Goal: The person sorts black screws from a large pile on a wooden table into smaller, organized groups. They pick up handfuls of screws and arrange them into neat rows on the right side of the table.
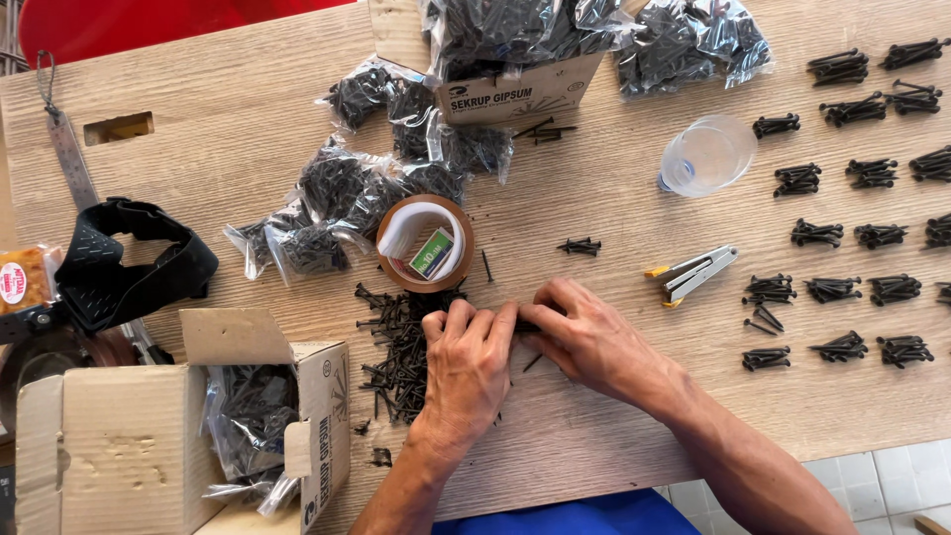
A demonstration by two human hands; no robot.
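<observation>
A small bundle of black screws [527, 326] sits pinched between both hands near the desk's [594, 416] front edge — the left hand [468, 369] with its grip closed over one end, the right hand [586, 337] clamped on the other. At nine o'clock from them lies a loose heap of screws [396, 347]; at twelve o'clock, a tape roll [426, 244]. Toward three o'clock — a stapler [693, 272] and rows of sorted screw bundles [852, 287]. An open carton [149, 436] stands at eight o'clock.
</observation>
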